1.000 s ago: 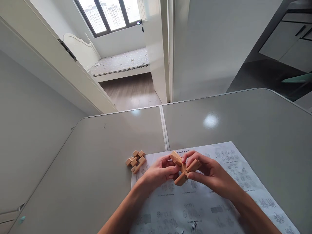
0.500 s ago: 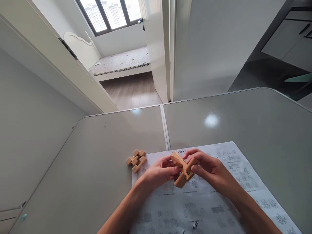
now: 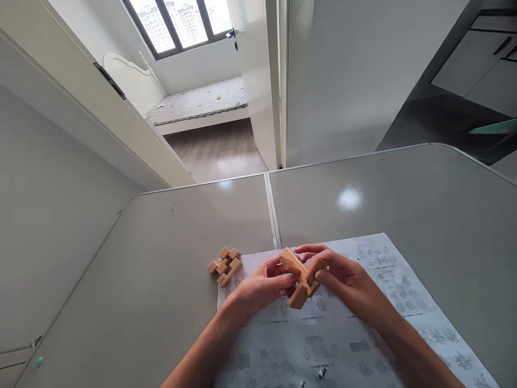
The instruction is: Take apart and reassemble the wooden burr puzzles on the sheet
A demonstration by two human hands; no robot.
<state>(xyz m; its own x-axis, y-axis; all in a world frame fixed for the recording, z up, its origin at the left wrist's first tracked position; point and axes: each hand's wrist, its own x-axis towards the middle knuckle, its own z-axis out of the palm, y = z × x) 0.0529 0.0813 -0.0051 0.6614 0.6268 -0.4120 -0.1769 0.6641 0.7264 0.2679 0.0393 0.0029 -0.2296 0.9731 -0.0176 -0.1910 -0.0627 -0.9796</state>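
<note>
Several notched wooden puzzle pieces, fitted together as a cross-like wooden puzzle (image 3: 299,298), are held between my two hands above a printed sheet. My left hand (image 3: 264,283) grips the near-left side, thumb on the front and fingers behind. On the right, my right hand (image 3: 341,272) pinches an upper arm of the puzzle between thumb and fingers. Dark digits mark some faces, partly covered by the fingers. Left of my left hand, a cluster of wooden puzzle pieces (image 3: 223,267) lies at the sheet's upper left corner, one bearing a digit.
The printed paper sheet (image 3: 371,302), covered with small diagrams, lies under my hands. Small dark scraps (image 3: 322,373) sit near its lower edge. A grey table (image 3: 177,280) with a seam carries everything. Past its far edge are an open door (image 3: 258,81) and a bed (image 3: 202,99).
The held puzzle has tilted slightly and shifted a little left. My right fingers have moved a bit left behind it. The loose pieces stay put.
</note>
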